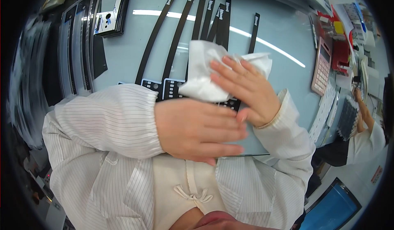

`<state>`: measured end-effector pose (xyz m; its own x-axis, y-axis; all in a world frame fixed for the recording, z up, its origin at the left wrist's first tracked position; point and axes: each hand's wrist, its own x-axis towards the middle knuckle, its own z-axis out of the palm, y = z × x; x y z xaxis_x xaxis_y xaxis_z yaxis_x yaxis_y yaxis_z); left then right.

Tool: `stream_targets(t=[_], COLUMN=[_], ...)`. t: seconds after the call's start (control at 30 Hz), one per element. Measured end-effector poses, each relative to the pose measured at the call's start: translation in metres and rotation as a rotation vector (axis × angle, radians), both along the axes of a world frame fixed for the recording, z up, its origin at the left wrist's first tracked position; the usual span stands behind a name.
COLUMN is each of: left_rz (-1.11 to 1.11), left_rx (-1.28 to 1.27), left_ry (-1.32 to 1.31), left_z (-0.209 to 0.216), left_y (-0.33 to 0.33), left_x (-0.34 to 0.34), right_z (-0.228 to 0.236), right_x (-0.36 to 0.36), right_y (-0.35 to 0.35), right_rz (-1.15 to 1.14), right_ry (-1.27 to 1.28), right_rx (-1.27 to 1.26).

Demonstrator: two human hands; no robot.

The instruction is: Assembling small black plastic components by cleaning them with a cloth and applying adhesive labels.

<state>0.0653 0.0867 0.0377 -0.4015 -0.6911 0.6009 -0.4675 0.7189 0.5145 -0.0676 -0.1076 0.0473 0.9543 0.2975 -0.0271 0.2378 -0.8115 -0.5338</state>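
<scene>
My right hand [246,88] lies with fingers stretched flat on a crumpled white wipe [201,80], which covers part of several black flat pieces. Each piece has a long narrow tail [154,41] running away from me. At the near end some widen into a black panel [172,86] with small light windows. Nearer to me, my left hand [193,127] is slightly blurred, fingers extended and apart, with nothing visible in it. It passes in front of the near panels and hides part of them. One tail [254,33] lies apart at the right.
At the left are a stack of dark-edged plates [111,23] and long clear-and-black film strips [76,45]. A pink calculator [322,68] lies along the table's right edge near a red container [340,55]. Another person's arm [365,111] shows at far right, above a blue screen [334,205].
</scene>
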Motion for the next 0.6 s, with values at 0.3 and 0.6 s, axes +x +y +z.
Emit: stream_targets(t=[0.3,0.6], left_rz=[0.540,0.573], left_rx=[0.397,0.426], left_ry=[-0.455,-0.557], left_z=[-0.003,0.004], left_y=[0.017,0.018], left_x=[0.063,0.070], right_z=[-0.007,0.014], right_x=[-0.006,-0.022], right_y=[-0.002,0.014], right_rz=[-0.171,-0.206], right_ry=[-0.095,-0.322], right_rx=[0.047,0.116])
